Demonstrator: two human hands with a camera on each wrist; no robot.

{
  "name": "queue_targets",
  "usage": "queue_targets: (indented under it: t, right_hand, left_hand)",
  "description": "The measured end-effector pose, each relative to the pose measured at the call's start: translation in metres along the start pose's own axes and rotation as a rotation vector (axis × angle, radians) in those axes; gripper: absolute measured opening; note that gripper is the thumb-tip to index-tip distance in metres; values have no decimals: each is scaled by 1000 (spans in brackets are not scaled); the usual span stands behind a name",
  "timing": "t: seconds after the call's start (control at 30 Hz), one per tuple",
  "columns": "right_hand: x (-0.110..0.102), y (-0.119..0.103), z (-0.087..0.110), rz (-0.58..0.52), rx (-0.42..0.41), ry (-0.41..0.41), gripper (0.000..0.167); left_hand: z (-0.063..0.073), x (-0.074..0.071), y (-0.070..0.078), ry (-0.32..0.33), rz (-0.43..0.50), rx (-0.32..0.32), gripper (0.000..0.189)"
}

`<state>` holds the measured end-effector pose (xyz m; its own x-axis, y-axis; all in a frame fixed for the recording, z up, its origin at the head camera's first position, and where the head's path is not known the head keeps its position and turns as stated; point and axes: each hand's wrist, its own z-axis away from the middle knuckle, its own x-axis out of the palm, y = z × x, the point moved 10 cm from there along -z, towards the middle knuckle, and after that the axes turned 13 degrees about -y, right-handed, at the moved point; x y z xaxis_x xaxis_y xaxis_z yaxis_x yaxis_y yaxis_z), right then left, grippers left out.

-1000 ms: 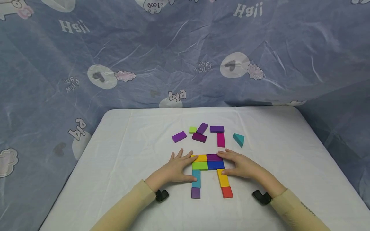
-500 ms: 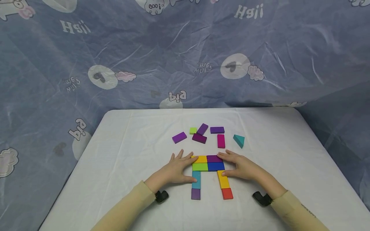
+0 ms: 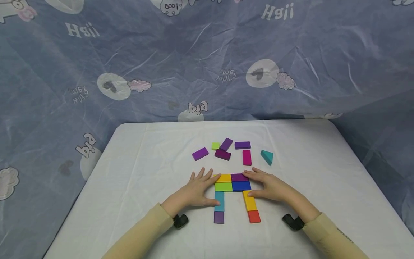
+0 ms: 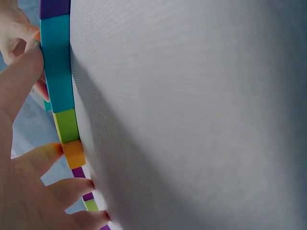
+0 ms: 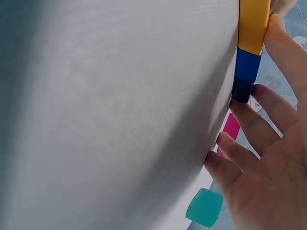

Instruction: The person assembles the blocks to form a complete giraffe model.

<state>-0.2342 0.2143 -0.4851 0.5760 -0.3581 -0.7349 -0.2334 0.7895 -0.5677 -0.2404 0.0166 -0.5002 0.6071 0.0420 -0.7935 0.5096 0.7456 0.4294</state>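
Flat coloured blocks lie joined on the white table in the head view. My left hand (image 3: 195, 190) rests at their left side with fingers spread. Its index fingertip touches the orange-yellow block (image 3: 226, 178), and its thumb lies on the teal block (image 3: 219, 198). My right hand (image 3: 270, 183) is on the other side, index fingertip on the dark purple block (image 3: 238, 177) and thumb on the long yellow block (image 3: 250, 203). Between the hands are a lime block (image 3: 223, 186) and a blue block (image 3: 241, 186). A violet block (image 3: 219, 217) and a red block (image 3: 254, 216) form the near ends.
Beyond the hands lie several loose purple blocks (image 3: 242, 145), a small lime cube (image 3: 215, 146), a magenta block (image 3: 247, 157) and a teal triangular block (image 3: 267, 157). The white table (image 3: 155, 154) meets a blue printed cloth (image 3: 207, 54) behind it.
One finger of my left hand beside the index has shifted slightly left. The blocks and my right hand look unmoved.
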Motion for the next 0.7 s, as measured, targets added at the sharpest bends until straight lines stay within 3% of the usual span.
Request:
queue_targets:
  t: [0.23, 0.37, 0.7]
  right_hand:
    - [1, 0, -1, 14, 8, -9, 73]
    - [-8, 0, 0, -9, 24, 26, 70]
    - [-61, 2, -14, 42, 59, 291, 25]
  left_hand:
    - [2, 5, 1, -5, 5, -5, 97]
    - [2, 5, 3, 0, -17, -7, 97]
    - [4, -1, 4, 8, -35, -12, 96]
